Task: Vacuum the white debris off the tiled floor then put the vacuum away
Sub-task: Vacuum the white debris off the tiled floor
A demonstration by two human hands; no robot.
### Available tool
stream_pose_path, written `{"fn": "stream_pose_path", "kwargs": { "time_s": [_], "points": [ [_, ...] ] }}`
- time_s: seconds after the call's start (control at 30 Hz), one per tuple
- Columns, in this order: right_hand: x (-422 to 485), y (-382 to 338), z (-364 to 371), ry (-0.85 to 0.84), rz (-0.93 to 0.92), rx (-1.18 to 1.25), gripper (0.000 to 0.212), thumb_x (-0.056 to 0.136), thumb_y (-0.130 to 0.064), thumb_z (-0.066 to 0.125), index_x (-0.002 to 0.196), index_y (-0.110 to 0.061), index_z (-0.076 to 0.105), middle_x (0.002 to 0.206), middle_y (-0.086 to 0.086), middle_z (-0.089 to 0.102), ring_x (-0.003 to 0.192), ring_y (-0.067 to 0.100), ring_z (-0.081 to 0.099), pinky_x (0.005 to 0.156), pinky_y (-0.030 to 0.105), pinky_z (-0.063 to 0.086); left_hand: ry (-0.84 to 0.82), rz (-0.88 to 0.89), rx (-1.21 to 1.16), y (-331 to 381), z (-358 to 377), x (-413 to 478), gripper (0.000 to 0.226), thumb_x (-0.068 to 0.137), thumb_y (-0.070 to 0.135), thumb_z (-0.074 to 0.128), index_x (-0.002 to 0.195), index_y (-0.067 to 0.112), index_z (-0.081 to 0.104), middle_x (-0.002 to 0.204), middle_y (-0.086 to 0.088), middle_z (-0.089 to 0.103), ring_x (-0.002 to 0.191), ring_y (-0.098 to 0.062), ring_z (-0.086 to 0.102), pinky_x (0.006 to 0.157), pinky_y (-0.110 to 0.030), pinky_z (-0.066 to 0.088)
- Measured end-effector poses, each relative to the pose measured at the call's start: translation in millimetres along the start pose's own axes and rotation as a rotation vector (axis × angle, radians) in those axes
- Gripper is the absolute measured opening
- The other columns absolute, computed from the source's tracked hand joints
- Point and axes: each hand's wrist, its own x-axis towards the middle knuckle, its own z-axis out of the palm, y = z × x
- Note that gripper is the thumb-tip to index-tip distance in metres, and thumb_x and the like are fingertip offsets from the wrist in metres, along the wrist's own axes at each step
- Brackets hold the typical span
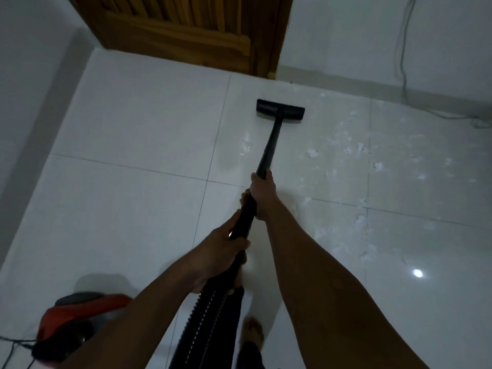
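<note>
Two-handed on the black vacuum wand (271,139): grips it nearer the nozzle with the right hand (262,194), fingers curled fully round the tube, and farther back with the left hand (226,249), fingers wrapped tight where the wand meets the ribbed hose (210,310). Rests the flat floor nozzle (279,110) on the white tiled floor (133,209), near the foot of a slatted wooden door (186,30). Faces white debris (359,222) scattered to the right of the wand, in flecks and small clumps across several tiles, apart from the nozzle. Has the red and black vacuum canister (72,323) at lower left, blurred, on the floor beside the left forearm, with a thin dark cord (13,342) trailing off its left side. Shows one bare foot (253,334) just right of the hose, and a pale cable (403,62) hanging down the far wall at right, then running along the floor by the skirting.
</note>
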Motion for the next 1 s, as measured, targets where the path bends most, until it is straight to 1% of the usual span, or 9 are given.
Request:
{"fn": "stream_pose_path", "kwargs": {
  "time_s": [0.1, 0.2, 0.3, 0.43, 0.53, 0.7, 0.8, 0.93, 1.0],
  "points": [
    [-38.0, 33.5, -15.2, -0.011, 0.007, 0.006, 0.053, 0.104, -0.02, 0.047, 0.151, -0.039, 0.032, 0.067, 0.007, 0.044, 0.045, 0.016, 0.049, 0.047, 0.027, 0.05, 0.014, 0.019, 0.047, -31.8, 17.9, -36.3, 0.07, 0.099, 0.011, 0.051, 0.151, 0.044, 0.018, 0.081, -0.009, 0.063, 0.043, -0.007, 0.06, 0.043, -0.023, 0.049],
    [-86.8, 77.6, -36.6, -0.022, -0.003, 0.031, 0.06, 0.105, -0.022, 0.048, 0.154, -0.046, 0.024, 0.068, 0.008, 0.044, 0.048, 0.016, 0.049, 0.047, 0.027, 0.05, 0.003, 0.03, 0.082, -71.4, 42.0, -85.4, 0.07, 0.099, 0.01, 0.05, 0.148, 0.049, 0.018, 0.082, -0.012, 0.064, 0.045, -0.01, 0.061, 0.045, -0.027, 0.051],
    [-118.3, 115.0, -48.6, -0.028, 0.002, 0.039, 0.06, 0.105, -0.023, 0.047, 0.155, -0.046, 0.023, 0.068, 0.008, 0.043, 0.048, 0.017, 0.049, 0.047, 0.028, 0.049, -0.04, 0.016, 0.009, -107.2, 55.4, -119.7, 0.071, 0.099, 0.01, 0.05, 0.141, 0.059, 0.02, 0.084, -0.019, 0.059, 0.047, -0.018, 0.059, 0.046, -0.032, 0.052],
    [-165.0, 182.1, -63.6, -0.017, 0.009, 0.042, 0.059, 0.106, -0.023, 0.046, 0.155, -0.045, 0.023, 0.069, 0.008, 0.043, 0.049, 0.018, 0.048, 0.046, 0.027, 0.049, -0.045, -0.009, 0.017, -175.1, 71.0, -168.3, 0.07, 0.1, 0.013, 0.049, 0.142, 0.062, 0.022, 0.081, -0.02, 0.058, 0.05, -0.029, 0.057, 0.047, -0.035, 0.053],
    [-195.1, 240.2, -75.4, -0.003, 0.02, 0.05, 0.059, 0.107, -0.023, 0.046, 0.156, -0.043, 0.022, 0.07, 0.008, 0.045, 0.049, 0.018, 0.049, 0.046, 0.027, 0.049, -0.046, -0.017, 0.058, -230.9, 78.4, -199.4, 0.07, 0.1, 0.015, 0.05, 0.142, 0.062, 0.022, 0.08, -0.019, 0.06, 0.05, -0.031, 0.059, 0.05, -0.039, 0.054],
    [-248.7, 336.0, -83.9, 0.014, -0.016, 0.074, 0.059, 0.107, -0.022, 0.044, 0.157, -0.042, 0.019, 0.07, 0.007, 0.044, 0.045, 0.017, 0.047, 0.045, 0.027, 0.047, -0.098, -0.009, 0.051, -323.7, 81.6, -259.7, 0.067, 0.099, 0.014, 0.051, 0.138, 0.064, 0.027, 0.08, -0.019, 0.059, 0.049, -0.031, 0.058, 0.05, -0.039, 0.052],
    [-290.1, 411.9, -83.5, 0.031, 0.001, 0.09, 0.061, 0.107, -0.022, 0.044, 0.158, -0.044, 0.017, 0.072, 0.007, 0.045, 0.046, 0.016, 0.047, 0.047, 0.028, 0.048, -0.109, -0.034, 0.091, -387.1, 79.0, -308.0, 0.069, 0.099, 0.015, 0.051, 0.138, 0.065, 0.024, 0.083, -0.02, 0.06, 0.048, -0.03, 0.058, 0.049, -0.038, 0.052],
    [-330.9, 499.3, -88.1, 0.028, 0.048, 0.117, 0.059, 0.107, -0.02, 0.043, 0.156, -0.043, 0.021, 0.071, 0.007, 0.043, 0.039, 0.013, 0.046, 0.046, 0.026, 0.048, -0.12, -0.084, 0.123, -455.9, 82.0, -358.4, 0.068, 0.1, 0.015, 0.05, 0.138, 0.065, 0.024, 0.084, -0.02, 0.059, 0.048, -0.03, 0.057, 0.047, -0.036, 0.052],
    [-349.8, 536.6, -92.1, 0.04, 0.086, 0.134, 0.059, 0.106, -0.02, 0.045, 0.156, -0.044, 0.022, 0.072, 0.007, 0.045, 0.039, 0.014, 0.046, 0.046, 0.026, 0.048, -0.126, -0.115, 0.127, -484.4, 85.9, -380.4, 0.068, 0.099, 0.016, 0.051, 0.134, 0.067, 0.025, 0.085, -0.021, 0.059, 0.049, -0.03, 0.057, 0.047, -0.036, 0.052]
  ]
}}
